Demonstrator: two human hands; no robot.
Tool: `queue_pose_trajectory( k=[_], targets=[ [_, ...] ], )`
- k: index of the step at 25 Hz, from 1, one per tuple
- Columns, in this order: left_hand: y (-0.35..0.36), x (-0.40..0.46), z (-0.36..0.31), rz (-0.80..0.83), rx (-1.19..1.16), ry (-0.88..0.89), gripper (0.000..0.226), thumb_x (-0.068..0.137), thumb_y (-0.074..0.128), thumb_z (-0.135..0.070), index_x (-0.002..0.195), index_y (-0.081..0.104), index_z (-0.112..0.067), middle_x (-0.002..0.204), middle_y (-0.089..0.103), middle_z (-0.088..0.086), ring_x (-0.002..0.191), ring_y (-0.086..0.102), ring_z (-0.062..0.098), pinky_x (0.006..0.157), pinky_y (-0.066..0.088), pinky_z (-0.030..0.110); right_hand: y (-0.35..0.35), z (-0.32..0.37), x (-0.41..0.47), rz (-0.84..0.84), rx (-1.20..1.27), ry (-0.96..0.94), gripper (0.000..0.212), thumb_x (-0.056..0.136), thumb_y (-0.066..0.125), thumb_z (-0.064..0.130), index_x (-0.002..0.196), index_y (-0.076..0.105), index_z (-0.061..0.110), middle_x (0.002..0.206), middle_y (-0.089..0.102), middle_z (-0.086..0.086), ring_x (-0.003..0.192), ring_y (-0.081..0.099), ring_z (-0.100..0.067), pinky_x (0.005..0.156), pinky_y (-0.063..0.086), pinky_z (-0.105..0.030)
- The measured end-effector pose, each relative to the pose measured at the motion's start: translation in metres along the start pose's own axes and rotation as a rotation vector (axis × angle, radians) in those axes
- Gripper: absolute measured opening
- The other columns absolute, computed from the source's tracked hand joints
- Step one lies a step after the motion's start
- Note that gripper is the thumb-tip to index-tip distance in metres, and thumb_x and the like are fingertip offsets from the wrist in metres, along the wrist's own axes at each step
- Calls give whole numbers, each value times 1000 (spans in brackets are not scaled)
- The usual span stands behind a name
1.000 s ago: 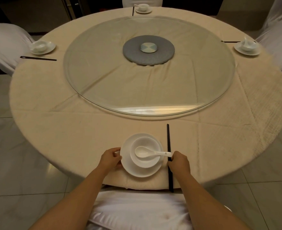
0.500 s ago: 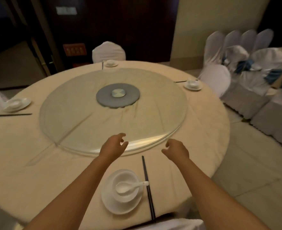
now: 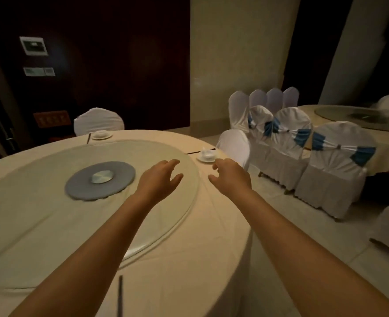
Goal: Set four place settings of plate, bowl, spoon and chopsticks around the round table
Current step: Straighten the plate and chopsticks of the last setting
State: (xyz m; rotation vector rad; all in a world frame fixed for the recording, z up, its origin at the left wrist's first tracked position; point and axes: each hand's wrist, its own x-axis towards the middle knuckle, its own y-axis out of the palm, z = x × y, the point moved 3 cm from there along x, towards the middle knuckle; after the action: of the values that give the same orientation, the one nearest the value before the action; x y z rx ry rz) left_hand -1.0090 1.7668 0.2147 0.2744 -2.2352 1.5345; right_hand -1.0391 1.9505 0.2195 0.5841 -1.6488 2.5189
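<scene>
Both grips, left hand (image 3: 160, 179) and right hand (image 3: 232, 177), are spread and hold nothing; check the 2 o'clock setting (image 3: 206, 154) on the surface (image 3: 189, 248) is aligned.

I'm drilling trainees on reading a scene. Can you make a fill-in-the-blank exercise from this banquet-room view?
1. Both the left hand and right hand hold ____.
2. The grey disc lies at the centre of the ____ turntable.
3. The chair sashes by the other table are ____.

Missing words: nothing; glass; blue
</scene>
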Motion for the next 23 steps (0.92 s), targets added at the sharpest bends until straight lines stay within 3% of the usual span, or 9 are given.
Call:
queue_pose_trajectory(
  k=[8, 15, 23],
  targets=[
    [110, 102, -130, -45, 50, -113, 49, 91, 49, -40, 136, 43, -21, 121, 61, 6, 104, 60, 22, 82, 53, 37, -44, -176, 82, -9, -44, -118, 36, 89, 56, 35, 120, 53, 16, 117, 58, -7, 101, 58, -25, 68, 39, -28],
    [209, 216, -147, -136, 95, -194, 47, 91, 50, -40, 133, 47, -21, 118, 64, 5, 99, 62, 23, 77, 49, 32, -13, -303, 196, -31, -18, -197, 39, 88, 56, 35, 123, 50, 19, 117, 55, -6, 100, 57, -24, 66, 43, -29],
    [305, 433, -176, -134, 73, -301, 50, 92, 48, -39, 138, 42, -19, 128, 60, 7, 110, 58, 24, 89, 48, 36, -12, -406, 406, -36, -34, -285, 39, 91, 53, 34, 126, 49, 18, 119, 56, -5, 101, 56, -20, 72, 42, -25]
  ],
)
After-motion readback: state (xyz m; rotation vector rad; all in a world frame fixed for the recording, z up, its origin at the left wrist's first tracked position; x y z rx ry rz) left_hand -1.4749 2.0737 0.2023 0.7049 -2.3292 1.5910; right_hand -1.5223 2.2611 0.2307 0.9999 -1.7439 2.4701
